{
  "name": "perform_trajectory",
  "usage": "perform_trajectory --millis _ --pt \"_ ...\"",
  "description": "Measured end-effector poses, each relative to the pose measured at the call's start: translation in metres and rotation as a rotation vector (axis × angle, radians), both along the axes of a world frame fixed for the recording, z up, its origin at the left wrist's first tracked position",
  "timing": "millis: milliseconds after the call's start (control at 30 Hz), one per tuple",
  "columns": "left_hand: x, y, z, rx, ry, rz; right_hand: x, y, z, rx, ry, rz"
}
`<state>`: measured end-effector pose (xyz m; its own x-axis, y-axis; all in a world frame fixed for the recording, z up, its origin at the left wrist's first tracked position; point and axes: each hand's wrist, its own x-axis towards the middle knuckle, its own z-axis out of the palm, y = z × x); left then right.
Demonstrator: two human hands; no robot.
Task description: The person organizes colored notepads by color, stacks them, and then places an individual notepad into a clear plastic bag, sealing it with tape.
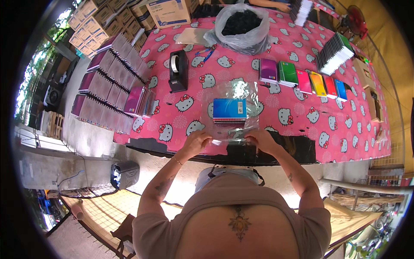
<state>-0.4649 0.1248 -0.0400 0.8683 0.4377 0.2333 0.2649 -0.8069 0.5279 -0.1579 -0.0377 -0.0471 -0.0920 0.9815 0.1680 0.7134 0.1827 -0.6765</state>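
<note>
A small stack of spiral notebooks (229, 108), blue cover on top, lies on a clear plastic sheet (222, 91) near the front of the table; whether the plastic is a flat wrap or a bag, I cannot tell. My left hand (199, 141) pinches the sheet's near left corner. At its near right corner, my right hand (263, 140) has its fingers closed on the same plastic. Both hands stay apart from the notebooks, just below them at the table's front edge.
A black tape dispenser (178, 71) and blue pens (208, 56) lie beyond. Tall notebook stacks (103, 90) stand left, coloured notebook piles (287, 73) right. A plastic bag (261, 41) with black contents sits at the back. Another person's hand (283, 7) shows behind.
</note>
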Motion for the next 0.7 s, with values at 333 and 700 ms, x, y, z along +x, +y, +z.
perform_trajectory --millis 333,700 --pt "0.013 0.012 0.008 -0.153 0.003 -0.067 -0.001 -0.004 0.018 -0.179 0.123 -0.077" --pt "0.014 0.013 0.009 -0.221 0.088 -0.038 -0.013 -0.004 0.017 -0.054 -0.052 -0.034"
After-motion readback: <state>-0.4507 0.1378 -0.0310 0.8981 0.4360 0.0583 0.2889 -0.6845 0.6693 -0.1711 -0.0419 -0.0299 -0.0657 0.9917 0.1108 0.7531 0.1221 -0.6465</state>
